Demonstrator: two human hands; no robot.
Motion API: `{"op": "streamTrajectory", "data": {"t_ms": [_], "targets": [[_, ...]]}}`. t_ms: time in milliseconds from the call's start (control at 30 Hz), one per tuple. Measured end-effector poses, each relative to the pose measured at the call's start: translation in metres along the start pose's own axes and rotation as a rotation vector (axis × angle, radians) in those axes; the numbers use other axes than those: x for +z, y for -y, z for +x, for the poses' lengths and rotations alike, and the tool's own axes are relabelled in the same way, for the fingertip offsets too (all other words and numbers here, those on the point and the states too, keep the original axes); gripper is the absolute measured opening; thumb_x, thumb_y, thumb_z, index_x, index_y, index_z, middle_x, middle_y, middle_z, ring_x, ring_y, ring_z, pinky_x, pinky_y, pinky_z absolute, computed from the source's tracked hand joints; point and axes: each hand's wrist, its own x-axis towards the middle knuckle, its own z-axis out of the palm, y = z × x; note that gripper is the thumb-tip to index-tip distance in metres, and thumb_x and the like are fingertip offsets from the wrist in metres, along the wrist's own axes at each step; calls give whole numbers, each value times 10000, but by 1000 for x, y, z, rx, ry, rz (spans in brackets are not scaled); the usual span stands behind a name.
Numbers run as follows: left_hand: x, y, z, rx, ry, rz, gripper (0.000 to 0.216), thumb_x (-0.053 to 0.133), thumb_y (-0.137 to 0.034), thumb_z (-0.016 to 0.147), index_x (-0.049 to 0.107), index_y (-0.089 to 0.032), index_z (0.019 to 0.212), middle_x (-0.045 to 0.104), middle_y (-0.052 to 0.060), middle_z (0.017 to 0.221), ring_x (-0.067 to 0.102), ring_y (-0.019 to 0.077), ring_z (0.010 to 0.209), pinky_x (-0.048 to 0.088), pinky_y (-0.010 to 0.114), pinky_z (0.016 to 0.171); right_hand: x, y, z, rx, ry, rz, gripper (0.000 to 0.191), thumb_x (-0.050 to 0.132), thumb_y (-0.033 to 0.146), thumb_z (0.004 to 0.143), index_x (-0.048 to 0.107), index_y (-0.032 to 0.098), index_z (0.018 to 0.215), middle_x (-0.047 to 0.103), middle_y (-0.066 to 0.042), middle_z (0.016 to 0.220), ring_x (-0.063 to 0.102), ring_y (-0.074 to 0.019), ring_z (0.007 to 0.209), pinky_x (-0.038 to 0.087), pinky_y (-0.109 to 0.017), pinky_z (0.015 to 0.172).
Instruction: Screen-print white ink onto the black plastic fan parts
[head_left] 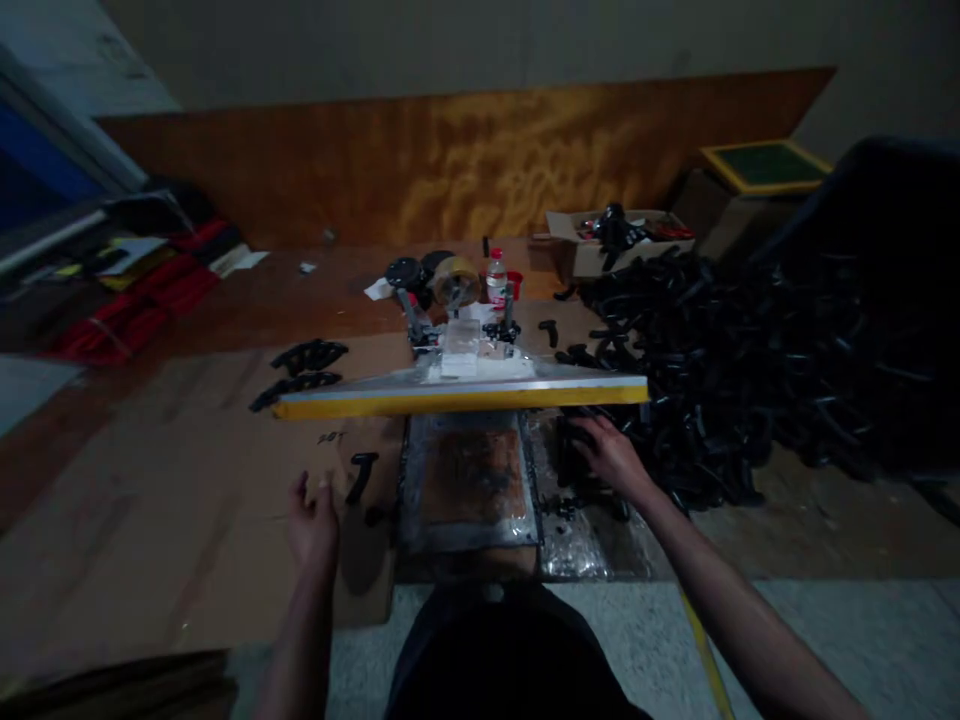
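My left hand (311, 520) is raised above the cardboard, thumb and fingers apart, with nothing in it. Just right of it lies a curved black plastic handle-shaped piece (361, 477). My right hand (611, 455) reaches in at the right of the stand, fingers bent around a dark black plastic piece (571, 452); its outline is hard to make out in the dim light. Between the hands, a screen-printing frame (465, 400) with a yellow front edge is tilted up over a flat base plate (420, 530). Hinge clamps (510, 325) stand behind the frame.
A large heap of black pieces (712, 380) fills the right side. Several more (304, 365) lie in rows at left. Tape rolls (456, 280), a bottle (496, 278) and an open carton (592, 258) stand at the back. Red cloth bundles (142, 310) lie far left.
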Motion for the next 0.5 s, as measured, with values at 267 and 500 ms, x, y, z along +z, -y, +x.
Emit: {"op": "streamTrajectory", "data": {"t_ms": [267, 500], "targets": [[30, -109, 19, 296, 85, -456, 393, 561, -455, 848, 621, -156, 1094, 702, 80, 985, 667, 174, 928, 540, 321, 893, 80, 110, 10, -216, 113, 179, 293, 496, 189, 917, 659, 183, 1160, 653, -84, 1079, 614, -196, 1002, 485, -318, 881], [20, -192, -4, 443, 432, -554, 497, 490, -550, 899, 683, -138, 1098, 708, 42, 786, 672, 179, 771, 550, 288, 732, 90, 127, 13, -381, 307, -317, 467, 468, 167, 924, 610, 315, 1343, 621, -107, 1223, 537, -259, 1176, 401, -394, 1012]]}}
